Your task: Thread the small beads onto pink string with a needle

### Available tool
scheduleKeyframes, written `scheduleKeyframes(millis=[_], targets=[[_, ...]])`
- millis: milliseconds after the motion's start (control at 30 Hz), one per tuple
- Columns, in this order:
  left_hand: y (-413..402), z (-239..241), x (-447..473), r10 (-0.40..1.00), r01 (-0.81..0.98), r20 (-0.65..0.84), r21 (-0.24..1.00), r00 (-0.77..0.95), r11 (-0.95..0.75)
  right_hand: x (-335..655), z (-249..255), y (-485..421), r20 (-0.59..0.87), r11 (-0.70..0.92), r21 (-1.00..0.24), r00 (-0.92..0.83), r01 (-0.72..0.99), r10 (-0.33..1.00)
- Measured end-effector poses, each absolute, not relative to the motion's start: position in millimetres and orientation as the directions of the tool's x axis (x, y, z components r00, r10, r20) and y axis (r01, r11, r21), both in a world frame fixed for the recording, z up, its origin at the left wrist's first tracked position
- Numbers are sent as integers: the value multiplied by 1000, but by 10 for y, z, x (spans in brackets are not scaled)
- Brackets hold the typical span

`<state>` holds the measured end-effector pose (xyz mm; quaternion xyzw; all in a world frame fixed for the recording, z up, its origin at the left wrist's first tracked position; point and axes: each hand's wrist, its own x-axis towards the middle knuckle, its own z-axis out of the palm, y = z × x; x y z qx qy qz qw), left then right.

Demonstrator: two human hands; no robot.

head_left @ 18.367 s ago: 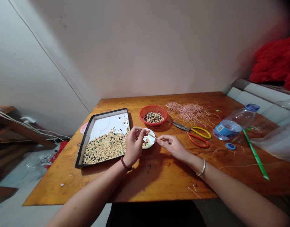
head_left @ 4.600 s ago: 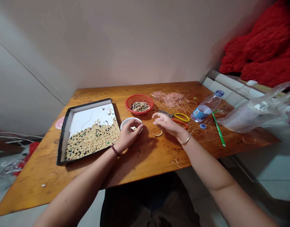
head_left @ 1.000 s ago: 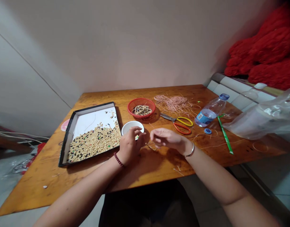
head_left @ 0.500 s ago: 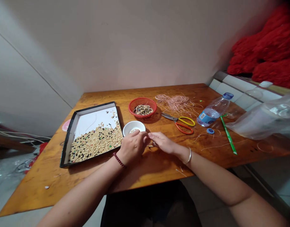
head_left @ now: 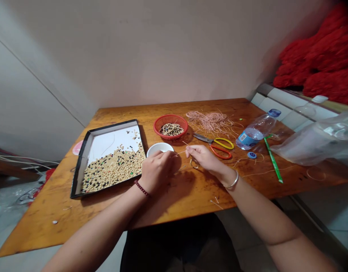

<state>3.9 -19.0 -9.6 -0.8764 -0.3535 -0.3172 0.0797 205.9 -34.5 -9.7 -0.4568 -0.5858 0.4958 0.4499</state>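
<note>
A thin pale string (head_left: 180,152) runs taut between my two hands. My left hand (head_left: 156,168), with a dark red bead bracelet at the wrist, is closed on its left end, just in front of a small white bowl (head_left: 160,146). My right hand (head_left: 204,158), wearing a silver bangle, pinches the string between thumb and finger. Below the right fingers hangs a short strand of beads (head_left: 194,164), partly hidden by the hand. To the left lies a black-edged tray (head_left: 102,141) with many cream, black and green beads (head_left: 114,168).
Behind the bowl stands a red basket (head_left: 159,130) holding beaded strands. Scissors (head_left: 215,145) and a tangle of pink string (head_left: 209,121) lie to its right. Farther right are a water bottle (head_left: 254,132), its blue cap (head_left: 251,155), a green strip (head_left: 273,160) and a plastic bag (head_left: 310,145).
My hands were together in front of the bowl; now they are apart. The right hand has moved right and slightly up, drawing the string out between them.
</note>
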Motion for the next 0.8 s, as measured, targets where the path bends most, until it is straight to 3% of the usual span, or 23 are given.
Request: scheduleKeyframes(millis=[167,367,467,633,800], targets=[[-184,-78,62,625,740,652,144,429,-658,2108,-132,-292,38,43,-998,-102,45,994],[-198,-42,71,555,694,707,126,439,-709,2205,-147,-248,187,169,-966,78,194,979],[-197,-56,55,543,684,714,123,442,-719,2243,-127,-241,220,190,-964,155,185,963],[-207,-79,33,506,624,669,81,544,-777,2244,-22,-293,177,196,-972,145,-128,973],[-231,-58,44,451,597,666,11,594,-802,2295,116,-416,89,41,-944,-134,-327,987]])
